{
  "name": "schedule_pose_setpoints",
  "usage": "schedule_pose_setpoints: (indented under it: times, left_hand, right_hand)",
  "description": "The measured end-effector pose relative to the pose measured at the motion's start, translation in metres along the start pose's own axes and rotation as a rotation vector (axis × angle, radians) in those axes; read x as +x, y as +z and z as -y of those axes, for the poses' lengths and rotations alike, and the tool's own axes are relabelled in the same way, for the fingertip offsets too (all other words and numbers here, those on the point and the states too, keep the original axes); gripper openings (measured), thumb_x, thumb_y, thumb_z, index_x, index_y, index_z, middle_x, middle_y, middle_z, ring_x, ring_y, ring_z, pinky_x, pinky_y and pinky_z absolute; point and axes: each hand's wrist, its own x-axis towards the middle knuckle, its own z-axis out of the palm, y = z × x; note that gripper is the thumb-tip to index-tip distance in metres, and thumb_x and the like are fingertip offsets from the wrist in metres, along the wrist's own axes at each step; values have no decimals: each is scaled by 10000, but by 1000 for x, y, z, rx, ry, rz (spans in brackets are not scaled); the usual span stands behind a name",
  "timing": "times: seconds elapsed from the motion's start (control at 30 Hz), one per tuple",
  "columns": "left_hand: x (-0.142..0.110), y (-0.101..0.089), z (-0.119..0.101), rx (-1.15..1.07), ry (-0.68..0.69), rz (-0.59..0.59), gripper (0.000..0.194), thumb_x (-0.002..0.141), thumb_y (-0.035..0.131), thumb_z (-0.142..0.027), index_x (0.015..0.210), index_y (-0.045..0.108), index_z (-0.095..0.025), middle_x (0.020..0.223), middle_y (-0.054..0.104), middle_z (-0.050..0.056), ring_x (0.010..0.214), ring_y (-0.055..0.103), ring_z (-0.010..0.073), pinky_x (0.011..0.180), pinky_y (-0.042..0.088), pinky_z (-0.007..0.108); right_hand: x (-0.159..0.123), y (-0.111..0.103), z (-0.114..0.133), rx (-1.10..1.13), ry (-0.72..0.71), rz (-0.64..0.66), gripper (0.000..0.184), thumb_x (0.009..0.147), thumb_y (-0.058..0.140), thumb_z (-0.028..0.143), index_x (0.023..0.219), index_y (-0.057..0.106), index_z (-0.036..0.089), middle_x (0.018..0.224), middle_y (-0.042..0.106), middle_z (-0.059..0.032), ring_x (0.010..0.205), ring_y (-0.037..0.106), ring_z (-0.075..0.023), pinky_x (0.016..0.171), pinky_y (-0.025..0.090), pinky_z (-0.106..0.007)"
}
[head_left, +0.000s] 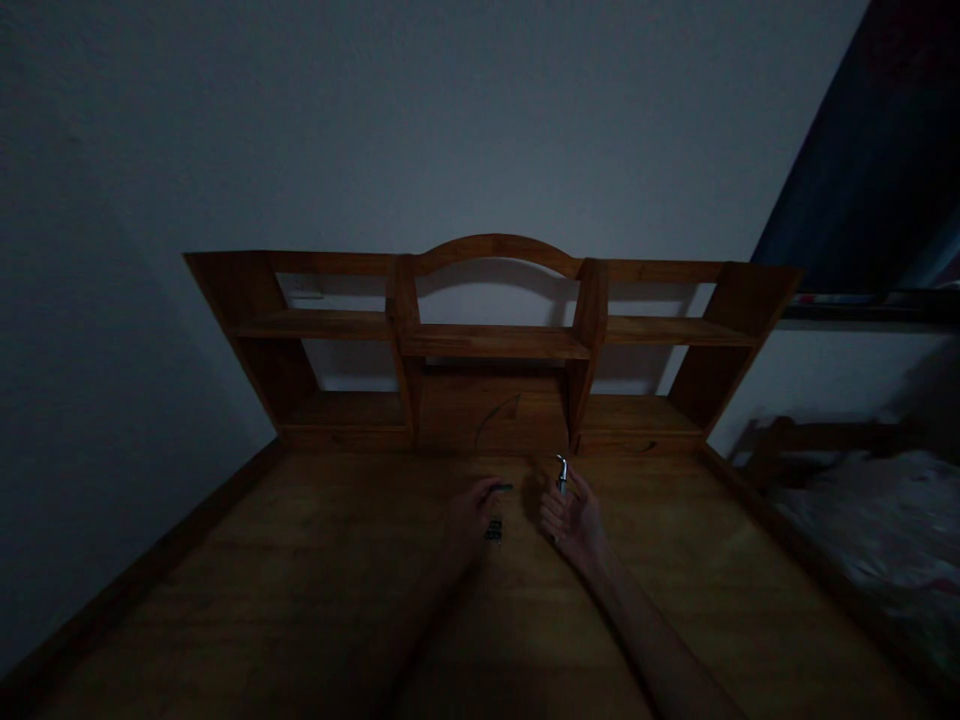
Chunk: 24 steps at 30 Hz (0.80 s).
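The room is dim. My right hand (571,517) is over the wooden desk (300,580), palm turned inward, fingers curled round a small shiny metal object (562,472) that sticks up from them. My left hand (472,512) rests on the desk beside it, pinching a thin dark stick-like item (501,488). A small dark object (493,530) lies on the desk just right of my left hand; I cannot make out what it is.
A wooden hutch (491,340) with open shelves and an arched top stands at the back of the desk against a pale wall. A bed with a wooden frame (825,440) is to the right. A raised rim runs along the desk's sides.
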Motion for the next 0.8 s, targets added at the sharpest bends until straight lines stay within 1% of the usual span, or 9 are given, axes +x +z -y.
schedule_pose_setpoints:
  times: [0.07,0.17,0.3,0.5,0.67,0.8]
  left_hand:
    - [0,1,2,46,33,10,225,834,504,-267,1002,647,-224,1007,669,29,926,611,169,839,470,312]
    - [-1,3,5,33,30,30,196,827,502,-227,980,621,-203,976,666,30,898,620,158,803,484,289]
    - [-1,4,11,86,4,25,168,818,513,-232,945,619,-196,914,670,21,834,629,154,757,487,276]
    - [-2,5,13,121,9,57,177,815,519,-241,930,648,-207,913,680,20,834,628,158,766,480,281]
    - [0,1,8,140,54,60,191,819,523,-257,933,673,-229,935,679,16,849,623,162,791,476,297]
    - [7,-6,9,88,24,25,158,787,576,-250,896,685,-216,950,684,38,890,625,184,831,480,331]
  right_hand:
    - [0,-1,-1,-2,-7,-4,478,873,368,546,549,342,196,433,272,65,343,192,-72,320,177,-209]
    - [0,-2,-2,-12,-15,-19,471,877,368,540,561,363,191,438,281,64,344,205,-71,324,188,-205]
    - [1,-1,-1,-21,-1,-12,476,889,350,532,560,369,189,433,269,65,342,204,-71,321,184,-204]
    - [1,-2,-1,-13,0,8,490,896,327,533,547,358,190,431,256,66,338,189,-69,321,180,-209]
    - [1,-2,0,-3,-3,6,478,889,351,532,553,358,192,437,259,69,346,180,-68,322,184,-209]
    - [1,-1,3,5,-13,0,460,889,370,519,566,360,191,444,264,73,351,169,-64,323,185,-200]
